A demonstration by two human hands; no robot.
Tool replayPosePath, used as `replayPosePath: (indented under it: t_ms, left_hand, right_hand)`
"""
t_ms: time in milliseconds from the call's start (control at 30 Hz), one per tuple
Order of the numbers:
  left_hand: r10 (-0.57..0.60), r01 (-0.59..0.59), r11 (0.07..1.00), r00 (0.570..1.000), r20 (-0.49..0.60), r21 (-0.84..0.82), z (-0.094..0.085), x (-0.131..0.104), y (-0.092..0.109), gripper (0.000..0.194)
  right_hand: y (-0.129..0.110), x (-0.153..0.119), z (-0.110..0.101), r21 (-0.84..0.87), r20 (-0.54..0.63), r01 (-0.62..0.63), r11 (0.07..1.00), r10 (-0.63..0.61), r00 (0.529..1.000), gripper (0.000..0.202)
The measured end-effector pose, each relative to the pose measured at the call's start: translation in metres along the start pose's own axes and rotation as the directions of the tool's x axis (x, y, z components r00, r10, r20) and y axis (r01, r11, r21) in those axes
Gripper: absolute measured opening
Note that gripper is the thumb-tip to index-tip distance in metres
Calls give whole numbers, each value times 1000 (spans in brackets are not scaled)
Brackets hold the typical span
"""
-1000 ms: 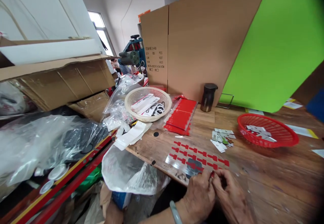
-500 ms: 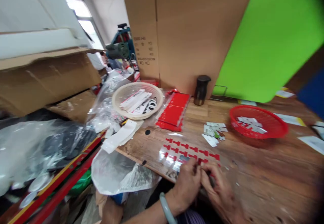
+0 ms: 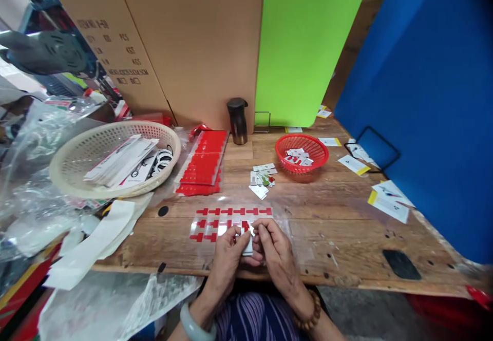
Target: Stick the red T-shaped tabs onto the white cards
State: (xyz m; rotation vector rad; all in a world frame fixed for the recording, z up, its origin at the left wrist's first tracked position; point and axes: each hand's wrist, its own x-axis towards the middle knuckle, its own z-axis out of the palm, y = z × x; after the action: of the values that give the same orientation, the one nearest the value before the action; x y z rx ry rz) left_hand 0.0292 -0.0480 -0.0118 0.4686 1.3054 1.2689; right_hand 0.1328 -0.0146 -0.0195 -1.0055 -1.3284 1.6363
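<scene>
My left hand (image 3: 227, 254) is closed around a small white card (image 3: 247, 249), held just above the table's front edge. A red T-shaped sticker (image 3: 245, 224) shows at the card's top end. My right hand (image 3: 278, 252) is beside it, thumb and forefinger pinched together near the sticker; what lies between those fingertips is hidden. Under and behind the hands lies a clear sheet (image 3: 203, 224) with rows of red T-shaped stickers, partly covered by my left hand. Farther back is a loose pile of small white cards (image 3: 259, 191), with green and red bits on it.
A red basket (image 3: 322, 162) holds more white cards. At the left stands a cream basket (image 3: 57, 174) with printed cards. Red sticker sheets (image 3: 206, 158) and a dark jug (image 3: 239, 122) stand farther back. Cardboard (image 3: 192, 38), green (image 3: 304, 43) and blue panels (image 3: 431, 99) border the table.
My view has swung right, bringing the blue panel into sight. The hands have turned, so the white card with its red sticker now shows between them.
</scene>
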Motion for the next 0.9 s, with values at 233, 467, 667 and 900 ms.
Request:
replayPosePath:
  t_ms: [233, 467, 667, 900]
  left_hand:
    - [129, -116, 975, 990, -59, 190, -2, -2, -5, 29]
    - [472, -373, 696, 882, 1, 613, -8, -4, -16, 18]
    - [484, -352, 662, 875, -18, 662, -8, -2, -15, 17]
    - [412, -270, 745, 906, -101, 610, -2, -3, -8, 21]
  right_hand:
    - [3, 6, 3, -138, -138, 93, 986, -112, 984, 17]
    - [5, 15, 8, 34, -185, 18, 999, -11, 983, 14]
    - [5, 20, 5, 99, -37, 16, 995, -13, 999, 17]
    - [1, 8, -3, -251, 25, 269, 930, -272, 962, 12]
